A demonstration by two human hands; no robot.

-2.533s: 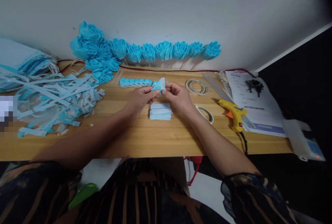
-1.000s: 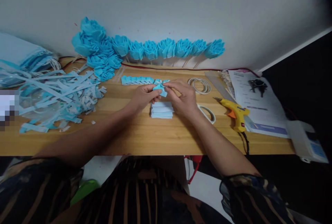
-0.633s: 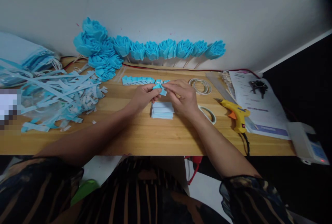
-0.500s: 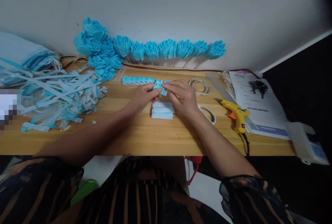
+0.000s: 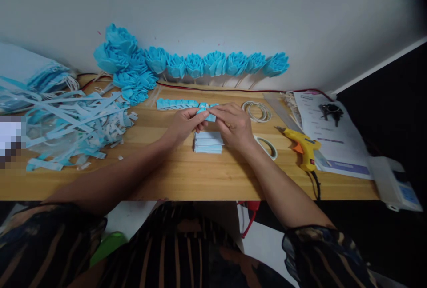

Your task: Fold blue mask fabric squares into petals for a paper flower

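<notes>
Between my two hands is a small folded blue piece [image 5: 210,117], pinched by the fingertips of both. My left hand [image 5: 185,122] grips its left side with thumb and fingers pressed together. On its right side my right hand [image 5: 234,123] has thumb and forefinger closed on it. A stack of pale blue rectangles [image 5: 208,142] lies on the wooden table [image 5: 200,174] just below my hands. Behind them runs a row of folded blue pieces [image 5: 176,104], its right end partly hidden by my fingers.
Blue flowers [image 5: 215,63] line the wall. Cut strips [image 5: 90,123] and masks [image 5: 40,74] heap at left. To the right are wire rings [image 5: 256,112], a tape roll [image 5: 268,147], a yellow glue gun [image 5: 305,148], papers [image 5: 333,139] and keys [image 5: 332,112].
The fingers of both hands have shifted slightly around the blue piece, and its lower flap now looks wider and flatter. Both hands keep their hold.
</notes>
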